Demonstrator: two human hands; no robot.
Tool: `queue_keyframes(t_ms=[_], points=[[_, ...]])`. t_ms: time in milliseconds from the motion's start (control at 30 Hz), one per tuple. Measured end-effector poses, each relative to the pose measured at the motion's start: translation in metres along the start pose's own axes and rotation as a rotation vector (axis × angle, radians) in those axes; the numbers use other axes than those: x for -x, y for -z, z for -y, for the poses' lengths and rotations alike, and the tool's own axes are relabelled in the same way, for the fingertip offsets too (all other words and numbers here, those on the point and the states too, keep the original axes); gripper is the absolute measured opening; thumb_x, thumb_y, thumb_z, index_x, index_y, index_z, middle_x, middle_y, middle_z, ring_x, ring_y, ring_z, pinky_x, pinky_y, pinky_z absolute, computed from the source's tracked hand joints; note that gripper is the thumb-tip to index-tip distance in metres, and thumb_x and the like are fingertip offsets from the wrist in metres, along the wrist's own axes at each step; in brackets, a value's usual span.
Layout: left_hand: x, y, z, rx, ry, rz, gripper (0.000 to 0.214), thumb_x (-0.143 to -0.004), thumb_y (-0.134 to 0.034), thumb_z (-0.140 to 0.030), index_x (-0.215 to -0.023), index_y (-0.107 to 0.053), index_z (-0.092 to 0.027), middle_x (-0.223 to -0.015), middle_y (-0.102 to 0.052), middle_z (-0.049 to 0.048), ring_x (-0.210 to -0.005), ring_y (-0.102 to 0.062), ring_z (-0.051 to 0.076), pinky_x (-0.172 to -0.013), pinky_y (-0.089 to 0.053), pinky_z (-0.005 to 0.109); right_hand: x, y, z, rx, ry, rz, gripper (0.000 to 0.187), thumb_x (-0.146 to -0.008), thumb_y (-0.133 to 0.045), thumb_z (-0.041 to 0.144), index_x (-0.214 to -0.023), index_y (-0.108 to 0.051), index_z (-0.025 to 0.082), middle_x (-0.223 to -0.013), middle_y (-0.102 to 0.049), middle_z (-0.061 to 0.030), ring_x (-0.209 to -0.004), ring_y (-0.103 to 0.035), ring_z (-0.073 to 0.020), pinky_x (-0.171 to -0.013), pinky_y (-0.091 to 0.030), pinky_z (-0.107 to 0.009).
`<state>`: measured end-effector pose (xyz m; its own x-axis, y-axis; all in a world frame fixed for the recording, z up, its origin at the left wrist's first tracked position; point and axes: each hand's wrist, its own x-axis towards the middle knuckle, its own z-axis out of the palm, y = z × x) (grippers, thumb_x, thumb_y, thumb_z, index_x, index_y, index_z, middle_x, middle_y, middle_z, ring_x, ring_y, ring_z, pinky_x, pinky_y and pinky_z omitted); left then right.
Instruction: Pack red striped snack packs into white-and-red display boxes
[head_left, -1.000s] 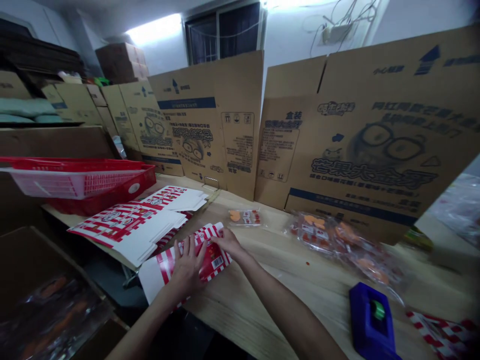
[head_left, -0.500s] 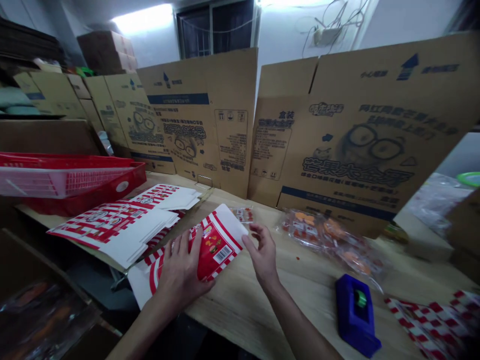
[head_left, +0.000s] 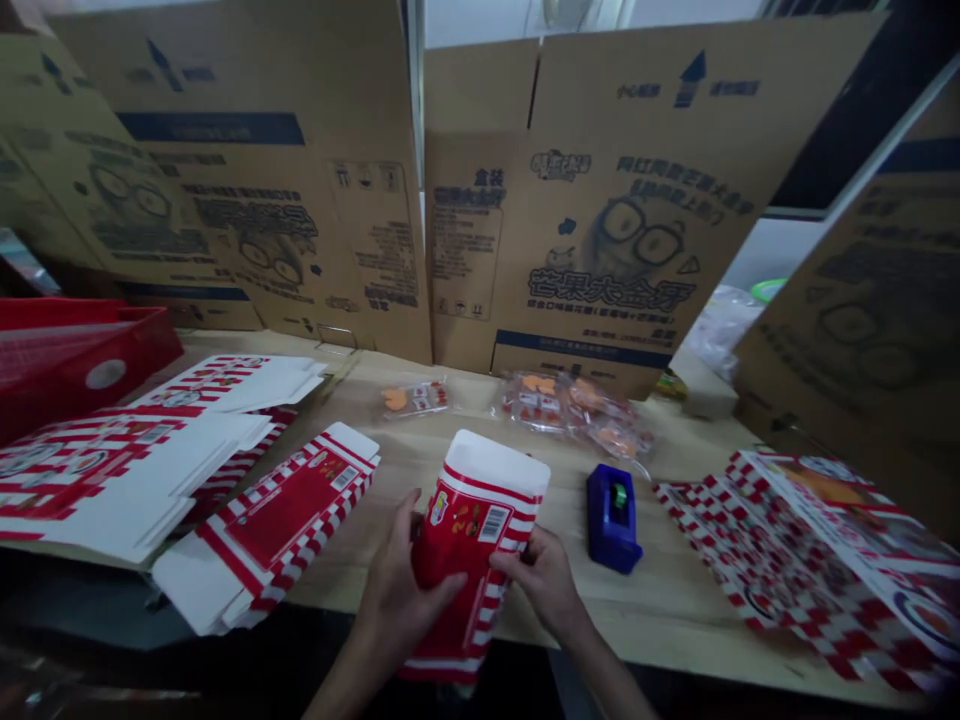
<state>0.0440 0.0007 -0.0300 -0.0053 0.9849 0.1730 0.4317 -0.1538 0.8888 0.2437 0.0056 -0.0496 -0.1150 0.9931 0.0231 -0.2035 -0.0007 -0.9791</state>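
Observation:
A red and white striped carton [head_left: 469, 530] is between my hands, tilted, its white end flap pointing away from me. My left hand [head_left: 405, 580] grips its left side, thumb across the red face. On the right edge, my right hand [head_left: 544, 580] pinches with thumb and fingers. To the left lie more of the same flattened cartons [head_left: 292, 510], overlapping on the wooden table [head_left: 352, 570]. Beyond the held carton is a clear packet with orange pieces [head_left: 416, 398]. Right of my right hand stands a blue tape dispenser [head_left: 613, 520] with green tape.
Several clear packets [head_left: 574, 405] lie at the back. Striped boxes [head_left: 810, 560] stand in rows at the right edge. Flat printed cartons [head_left: 142, 460] and a red basket [head_left: 90, 365] are at left. Large cardboard sheets [head_left: 622, 200] stand along the back.
My left hand has lifted a carton off the pile at left and brought it to the middle. My right hand has closed on its right edge. The view has turned right and down.

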Motion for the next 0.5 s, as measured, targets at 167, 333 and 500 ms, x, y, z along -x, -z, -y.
queue_keyframes(t_ms=[167,333,500], points=[[0.004,-0.006,0.011,0.610,0.389,0.242,0.038,-0.065,-0.077,-0.038,-0.091,-0.066,-0.013,-0.085,-0.074,0.0096,-0.078,-0.070,0.028,-0.073,-0.056,0.042,0.007,0.019,-0.017,0.009,-0.104,-0.008,0.027,-0.063,-0.082,0.035,-0.083,-0.073,0.019,-0.084,-0.076,-0.0041,-0.073,-0.069,-0.0231,-0.071,-0.056,-0.036],[0.015,-0.011,0.028,0.665,0.411,0.219,0.033,-0.070,-0.076,-0.038,-0.090,-0.068,-0.014,-0.088,-0.075,0.0075,-0.079,-0.069,0.023,-0.072,-0.055,0.033,0.012,0.028,-0.040,-0.085,-0.233,0.020,0.032,-0.060,-0.084,0.034,-0.086,-0.073,0.018,-0.083,-0.076,-0.0042,-0.074,-0.070,-0.0237,-0.073,-0.057,-0.038],[0.041,-0.009,0.048,0.662,0.495,0.410,0.031,-0.070,-0.077,-0.041,-0.082,-0.070,-0.014,-0.076,-0.074,0.0047,-0.070,-0.069,0.021,-0.067,-0.054,0.030,0.007,0.034,-0.045,-0.122,-0.241,-0.079,0.037,-0.056,-0.086,0.036,-0.086,-0.073,0.017,-0.082,-0.076,-0.0057,-0.071,-0.070,-0.0247,-0.074,-0.057,-0.041]])
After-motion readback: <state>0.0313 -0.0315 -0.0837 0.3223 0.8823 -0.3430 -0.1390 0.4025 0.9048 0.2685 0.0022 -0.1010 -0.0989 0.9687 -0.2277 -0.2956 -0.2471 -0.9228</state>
